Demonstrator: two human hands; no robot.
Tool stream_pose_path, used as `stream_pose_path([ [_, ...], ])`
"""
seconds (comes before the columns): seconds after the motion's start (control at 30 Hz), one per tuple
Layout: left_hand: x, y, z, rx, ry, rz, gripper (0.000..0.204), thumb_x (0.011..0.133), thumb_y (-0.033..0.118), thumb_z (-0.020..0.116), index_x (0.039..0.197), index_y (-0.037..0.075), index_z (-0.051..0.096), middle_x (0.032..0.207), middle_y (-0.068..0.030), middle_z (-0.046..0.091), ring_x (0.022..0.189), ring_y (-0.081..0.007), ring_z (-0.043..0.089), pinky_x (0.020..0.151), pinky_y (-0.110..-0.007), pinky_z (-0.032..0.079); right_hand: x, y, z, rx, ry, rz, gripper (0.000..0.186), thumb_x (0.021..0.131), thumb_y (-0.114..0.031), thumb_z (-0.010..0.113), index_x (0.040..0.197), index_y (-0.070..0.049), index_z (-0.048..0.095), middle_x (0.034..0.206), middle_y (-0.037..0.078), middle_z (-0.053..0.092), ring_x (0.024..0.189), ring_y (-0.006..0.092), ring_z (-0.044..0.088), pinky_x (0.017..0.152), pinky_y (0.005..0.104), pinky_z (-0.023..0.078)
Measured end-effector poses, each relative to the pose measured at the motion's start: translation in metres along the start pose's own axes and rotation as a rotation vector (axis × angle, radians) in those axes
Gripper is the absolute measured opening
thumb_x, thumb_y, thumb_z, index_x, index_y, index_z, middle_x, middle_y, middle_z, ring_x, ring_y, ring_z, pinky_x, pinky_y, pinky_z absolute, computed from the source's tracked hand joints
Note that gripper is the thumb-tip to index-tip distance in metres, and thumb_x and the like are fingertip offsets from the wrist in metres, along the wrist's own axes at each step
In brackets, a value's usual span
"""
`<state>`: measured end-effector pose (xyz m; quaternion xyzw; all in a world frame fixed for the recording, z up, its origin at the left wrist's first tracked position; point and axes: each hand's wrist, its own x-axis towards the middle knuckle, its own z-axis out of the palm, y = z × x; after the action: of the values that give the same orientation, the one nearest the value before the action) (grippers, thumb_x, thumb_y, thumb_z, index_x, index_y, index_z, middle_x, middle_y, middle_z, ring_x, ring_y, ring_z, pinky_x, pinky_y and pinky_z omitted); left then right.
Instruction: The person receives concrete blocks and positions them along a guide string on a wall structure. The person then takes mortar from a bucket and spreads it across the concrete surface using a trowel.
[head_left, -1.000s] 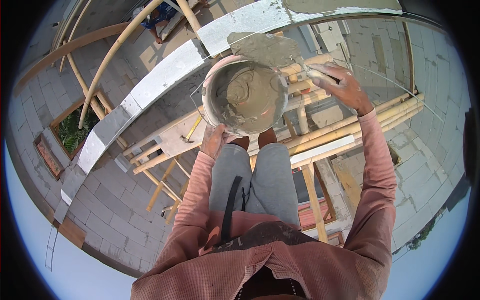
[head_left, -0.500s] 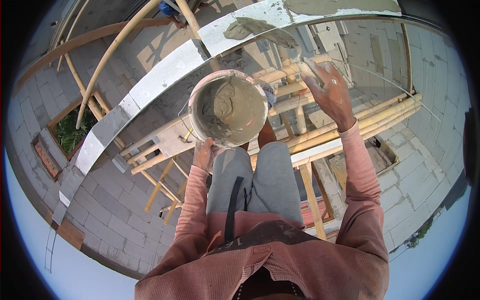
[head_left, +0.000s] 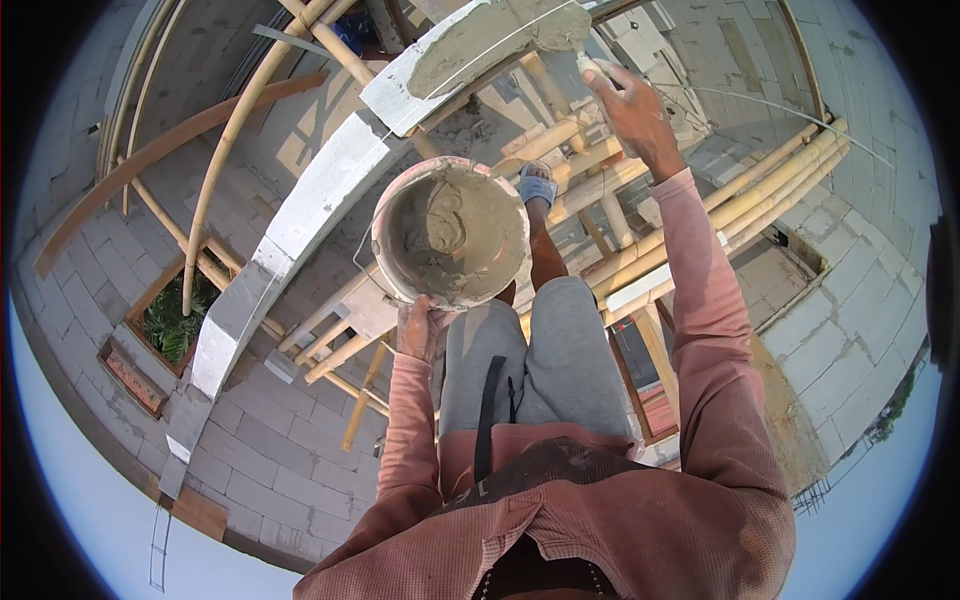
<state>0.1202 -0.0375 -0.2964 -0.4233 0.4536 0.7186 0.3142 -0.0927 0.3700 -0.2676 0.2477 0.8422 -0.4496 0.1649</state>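
Note:
My left hand grips the near rim of a round bucket. Wet grey mortar coats its inside and lies swirled at the bottom; a wire handle hangs at its left side. Stretched forward to the right, my right hand is closed round the pale handle of a trowel. The trowel's blade is hard to make out against the grey mortar layer on top of the white block wall. This layer ends close to the trowel.
The narrow wall top curves down to the left in bare white blocks. Bamboo poles form scaffolding below and to the right, with open drops between them. A curved bamboo pole rises at the left. My sandalled foot shows beyond the bucket.
My right hand and the trowel have moved farther forward along the wall top. The mortar there now looks smoother and more spread out. My left hand still holds the bucket.

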Motion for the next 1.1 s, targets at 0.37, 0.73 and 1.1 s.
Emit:
stream_pose_path([
  [0.37,0.005,-0.001,-0.006,-0.074,-0.026,-0.046,0.036,0.098,0.008,0.05,0.13,-0.008,0.042,0.12,-0.0213,0.062,0.105,-0.0376,0.069,0.094,-0.049,0.06,-0.024,0.001,0.052,0.962,-0.258,0.259,0.051,0.101,-0.034,0.061,0.134,0.003,0.053,0.097,0.011,0.066,0.062,0.0111,0.058,0.053,0.0253,0.051],
  [0.73,0.007,-0.015,-0.016,-0.047,-0.027,-0.046,0.037,0.1,0.015,0.056,0.129,-0.004,0.045,0.116,-0.02,0.064,0.102,-0.0388,0.07,0.091,-0.052,0.061,-0.08,-0.011,0.165,0.194,-0.369,-0.198,0.046,0.1,-0.039,0.056,0.131,-0.005,0.061,0.111,0.02,0.067,0.093,0.0278,0.068,0.081,0.038,0.055],
  [1.1,0.002,-0.008,-0.015,-0.009,-0.004,-0.07,0.028,0.091,0.009,0.054,0.114,-0.006,0.053,0.117,-0.0208,0.064,0.102,-0.0396,0.07,0.091,-0.054,0.06,0.002,-0.008,-0.007,-0.079,-0.111,0.024,0.05,0.099,-0.047,0.053,0.134,-0.013,0.063,0.078,0.008,0.066,0.071,0.022,0.067,0.078,0.0373,0.052],
])
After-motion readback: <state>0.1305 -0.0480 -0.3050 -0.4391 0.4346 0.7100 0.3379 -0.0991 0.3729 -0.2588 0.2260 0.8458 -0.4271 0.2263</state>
